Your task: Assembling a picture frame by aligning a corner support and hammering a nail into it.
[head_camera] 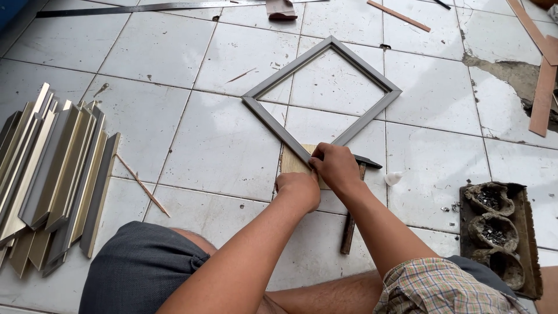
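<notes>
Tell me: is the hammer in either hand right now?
No: the hammer lies on the tiled floor while both hands press the grey frame corner.

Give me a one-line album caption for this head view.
Both hands, left and right, press a grey frame's corner on a wood block, hammer beside.

From my remote seat: a square frame [321,96] of smooth grey moulding with a dull metallic sheen lies on a floor [192,134] of glossy white tile, chipped at far right. A pale bare-wood block [292,161] props its near corner. Left, cut mouldings [52,174] shine satin gold and grey.
</notes>
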